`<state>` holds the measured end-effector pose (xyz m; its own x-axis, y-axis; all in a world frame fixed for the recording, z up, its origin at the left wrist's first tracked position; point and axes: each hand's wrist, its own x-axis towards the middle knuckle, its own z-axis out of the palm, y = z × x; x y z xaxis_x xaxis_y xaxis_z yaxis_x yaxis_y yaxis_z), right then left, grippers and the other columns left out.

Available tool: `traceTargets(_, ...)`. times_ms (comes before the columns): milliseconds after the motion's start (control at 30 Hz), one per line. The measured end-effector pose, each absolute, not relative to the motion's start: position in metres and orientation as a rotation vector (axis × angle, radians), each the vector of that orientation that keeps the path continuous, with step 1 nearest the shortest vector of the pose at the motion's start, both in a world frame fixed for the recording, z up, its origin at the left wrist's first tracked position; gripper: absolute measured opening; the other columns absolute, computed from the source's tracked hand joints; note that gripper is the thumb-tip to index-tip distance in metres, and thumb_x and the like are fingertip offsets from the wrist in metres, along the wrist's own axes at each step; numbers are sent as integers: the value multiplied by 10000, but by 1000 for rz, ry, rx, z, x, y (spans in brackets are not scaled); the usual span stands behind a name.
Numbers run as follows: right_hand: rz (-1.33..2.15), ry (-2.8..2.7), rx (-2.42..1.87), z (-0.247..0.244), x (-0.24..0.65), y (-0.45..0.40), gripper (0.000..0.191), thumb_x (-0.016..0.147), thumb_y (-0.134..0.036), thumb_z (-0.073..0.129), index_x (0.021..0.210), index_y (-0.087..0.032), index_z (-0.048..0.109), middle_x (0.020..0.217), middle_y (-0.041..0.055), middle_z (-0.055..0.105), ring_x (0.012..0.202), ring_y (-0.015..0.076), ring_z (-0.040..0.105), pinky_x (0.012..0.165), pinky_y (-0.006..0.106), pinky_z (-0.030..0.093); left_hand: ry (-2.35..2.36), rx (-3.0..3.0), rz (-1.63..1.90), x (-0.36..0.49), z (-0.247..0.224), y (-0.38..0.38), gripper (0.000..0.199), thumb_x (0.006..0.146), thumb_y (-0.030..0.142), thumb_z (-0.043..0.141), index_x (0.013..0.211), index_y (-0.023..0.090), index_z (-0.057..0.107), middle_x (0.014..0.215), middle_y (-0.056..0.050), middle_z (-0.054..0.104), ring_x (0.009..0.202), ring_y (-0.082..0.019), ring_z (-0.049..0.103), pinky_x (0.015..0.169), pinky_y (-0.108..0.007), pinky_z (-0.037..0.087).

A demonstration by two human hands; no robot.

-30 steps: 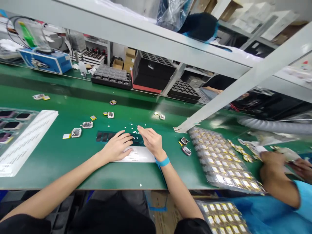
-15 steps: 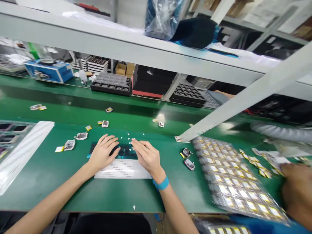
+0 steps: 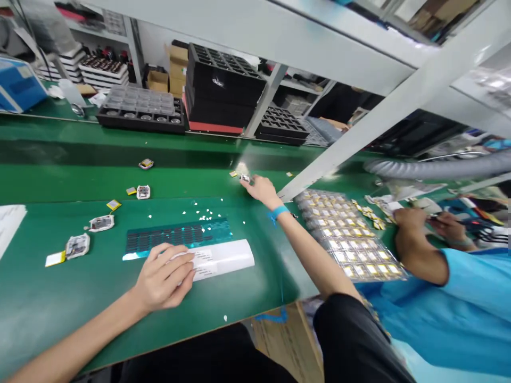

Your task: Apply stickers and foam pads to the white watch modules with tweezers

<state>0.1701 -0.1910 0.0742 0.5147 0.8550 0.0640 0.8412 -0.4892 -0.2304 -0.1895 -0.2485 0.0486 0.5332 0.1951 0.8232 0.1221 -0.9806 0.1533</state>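
My left hand [image 3: 167,274] has its fingers curled over the left end of a white sheet of printed labels [image 3: 223,256], whose right end lifts in a curve. Just behind the sheet lies a shiny blue-green film with rows of dark strips [image 3: 159,238]. Small white bits [image 3: 205,215] are scattered on and behind the film. My right hand [image 3: 263,190], a blue band on its wrist, reaches to the back of the bench. Its thumb and fingers close on a small white-framed electronic unit [image 3: 244,178], partly covered by the fingertips. A yellow-edged battery [image 3: 233,174] lies beside that unit.
More units with batteries [image 3: 77,246] lie at left. A slanted white post [image 3: 339,143] rises right of my right hand. Beyond it are a plastic tray of yellow-edged parts [image 3: 343,234] and a co-worker in a blue sleeve [image 3: 471,282]. Black trays [image 3: 223,90] line the back.
My right hand has left the film and moved back and right to the unit. My left hand has come nearer the front, onto the label sheet, now curled. The view has turned right.
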Motion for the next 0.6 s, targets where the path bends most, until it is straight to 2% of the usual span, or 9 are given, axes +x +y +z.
traceTargets(67,54,-1407,-2602,71,175,-171,480,963,-455,653,1193,-33,674,1242,283,712,1103,328,688,884,336,493,230,2751,1471,-191,49,-249,91,905,71,629,914,152,669,869,-69,811,838,-244,762,808,-401,526)
traceTargets(100,37,-1405,-2622,70,174,-164,487,976,-429,633,1219,-7,659,1272,304,693,1121,331,681,891,341,492,215,2777,1470,-191,49,-248,94,903,77,624,901,160,668,864,-67,811,831,-238,763,805,-396,527)
traceTargets(200,2,-1455,-2623,76,162,-157,411,966,-352,627,1149,11,687,1183,323,717,1075,342,691,869,356,495,253,2792,1494,-191,50,-245,89,897,96,627,882,180,651,869,-64,814,822,-245,758,795,-402,518)
traceTargets(300,-70,-1578,-2513,91,138,-173,337,958,-340,631,1062,-29,712,1075,293,748,1004,345,708,856,379,502,451,2706,1529,-192,51,-241,97,906,108,640,955,192,645,973,-67,824,892,-270,750,825,-429,510)
traceTargets(367,-112,-1692,-2373,100,114,-197,306,970,-371,627,1047,-87,711,1040,214,768,960,300,718,858,363,514,641,2585,1505,-193,52,-239,145,944,132,614,1071,194,648,1129,-99,806,1010,-290,732,890,-460,510)
traceTargets(433,-129,-1814,-2185,104,86,-229,301,946,-434,675,1043,-150,701,973,116,777,868,233,725,805,320,542,794,2412,1454,-194,54,-238,228,1004,204,550,1215,176,633,1314,-159,732,1185,-322,679,990,-518,496)
traceTargets(500,-266,-1986,-1676,102,57,-261,287,956,-439,679,1047,-167,682,924,76,772,797,191,729,704,287,563,817,2204,1387,-195,57,-237,337,1048,306,492,1328,154,600,1422,-194,655,1288,-332,628,1062,-547,488)
traceTargets(533,-299,-2072,-1463,100,44,-275,285,984,-434,654,1095,-172,666,941,65,777,801,172,738,651,259,560,767,2098,1319,-195,59,-237,376,1056,349,490,1358,149,590,1394,-190,671,1266,-318,648,1056,-526,515)
traceTargets(600,-341,-2233,-1178,91,24,-296,349,1025,-443,618,1207,-146,637,1015,82,791,843,161,761,573,232,548,617,1891,1089,-195,62,-238,377,1055,383,528,1340,153,613,1159,-130,775,1039,-256,752,901,-412,616)
